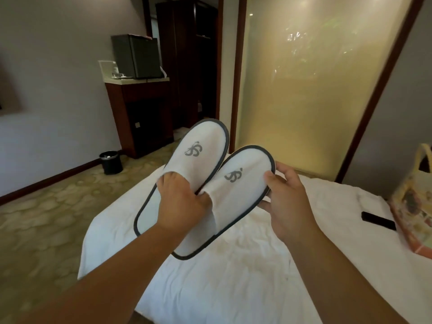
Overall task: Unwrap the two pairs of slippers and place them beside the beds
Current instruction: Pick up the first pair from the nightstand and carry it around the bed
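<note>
I hold a pair of white slippers with dark grey trim and a grey logo in the air above the bed point(233, 277). My left hand point(180, 202) has its fingers tucked into the openings of both the left slipper point(198, 146) and the right slipper point(243, 183). My right hand point(287, 197) pinches the outer edge of the right slipper near its toe. No wrapping is visible on this pair. The slippers lie side by side, toes pointing away from me. A second pair is not in view.
White bed sheet fills the lower middle. A dark flat phone-like object point(378, 220) and a patterned bag point(416, 199) lie on the bed at right. Patterned carpet point(46, 218) lies to the left, with a black bin point(111, 162), a wooden cabinet point(140, 113) and a frosted glass partition point(315, 78) beyond.
</note>
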Motion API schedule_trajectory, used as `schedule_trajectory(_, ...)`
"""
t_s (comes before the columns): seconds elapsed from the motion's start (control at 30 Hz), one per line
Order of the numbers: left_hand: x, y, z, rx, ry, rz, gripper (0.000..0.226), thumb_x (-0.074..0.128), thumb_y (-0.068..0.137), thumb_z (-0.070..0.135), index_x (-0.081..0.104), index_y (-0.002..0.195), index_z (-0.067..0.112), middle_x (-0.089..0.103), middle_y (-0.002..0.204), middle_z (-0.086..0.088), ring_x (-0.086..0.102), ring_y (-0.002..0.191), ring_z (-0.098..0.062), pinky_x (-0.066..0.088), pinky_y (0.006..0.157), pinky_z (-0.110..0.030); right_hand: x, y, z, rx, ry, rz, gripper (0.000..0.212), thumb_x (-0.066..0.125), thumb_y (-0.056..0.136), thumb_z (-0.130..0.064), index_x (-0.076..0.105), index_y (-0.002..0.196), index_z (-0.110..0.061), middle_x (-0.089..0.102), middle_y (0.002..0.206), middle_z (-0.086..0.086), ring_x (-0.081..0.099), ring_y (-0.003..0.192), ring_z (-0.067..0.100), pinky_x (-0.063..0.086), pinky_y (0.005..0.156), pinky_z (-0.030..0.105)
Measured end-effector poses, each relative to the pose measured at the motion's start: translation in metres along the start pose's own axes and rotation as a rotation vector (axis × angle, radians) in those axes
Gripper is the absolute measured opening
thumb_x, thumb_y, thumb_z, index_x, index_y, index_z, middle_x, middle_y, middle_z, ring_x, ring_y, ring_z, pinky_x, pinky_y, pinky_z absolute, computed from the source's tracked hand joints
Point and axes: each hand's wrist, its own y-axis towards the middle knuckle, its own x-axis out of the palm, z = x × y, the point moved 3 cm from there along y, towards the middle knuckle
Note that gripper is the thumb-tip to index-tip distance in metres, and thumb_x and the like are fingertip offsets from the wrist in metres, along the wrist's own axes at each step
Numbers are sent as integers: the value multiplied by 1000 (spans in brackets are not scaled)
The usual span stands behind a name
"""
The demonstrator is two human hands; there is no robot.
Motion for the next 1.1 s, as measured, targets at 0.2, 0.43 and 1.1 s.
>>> schedule_trajectory(0.2,-74,38,44,-20,121,-17,76,76,68,17,39,130,-7,34,116,-9,31,124,-36,38,102,-35,39,-3,-75,188,29,-120,21,53,98,-9,63,110,-23,68,114,10,68,100,32,62,67,45)
schedule_trajectory(0.43,-164,66,58,108,328,43,93,87,56,32,47,131,-6,45,121,-21,30,120,-36,33,106,-45,102,-11,-133,222,-25,-356,29,45,94,-2,65,110,-17,67,112,13,69,90,34,62,67,48)
schedule_trajectory(1.1,-348,204,-101,355,451,49,71,80,68,15,54,133,2,56,129,-17,36,120,-27,29,110,-46,442,-10,-137,-468,-822,-477,60,28,87,-79,62,85,-30,67,83,0,62,76,14,41,59,29)
